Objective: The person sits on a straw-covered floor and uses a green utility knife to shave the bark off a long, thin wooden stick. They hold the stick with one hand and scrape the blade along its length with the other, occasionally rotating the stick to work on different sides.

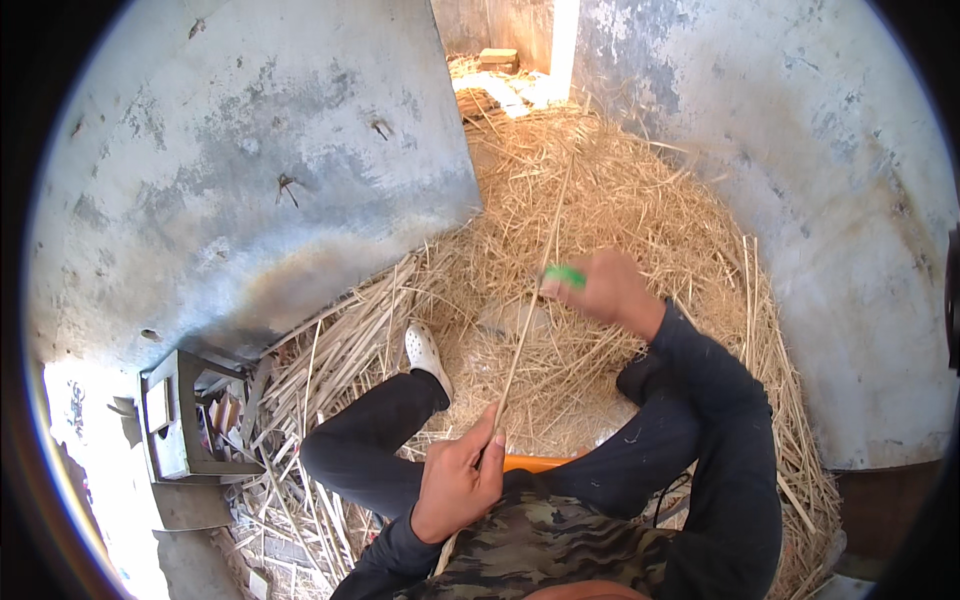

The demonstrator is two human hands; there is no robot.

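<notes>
My left hand (460, 478) is closed near my lap, pinching a long, thin, pale strip (524, 343) that looks like split bamboo or cane. The strip slants up and away from me over the shavings, and its lower end passes back under my left forearm. Farther out, my right hand (610, 288) is closed round a small bright green tool (563, 276), held against the strip. Motion blurs this hand, and the tool's working edge is too small and smeared to make out.
Curled pale shavings (610, 180) heap between two worn grey walls (280, 150). Long split strips (340, 350) lie in a pile on the left, beside a wooden stool-like frame (190, 420). My bent legs and a white clog (424, 352) flank the work. Bricks (498, 58) lie at the far opening.
</notes>
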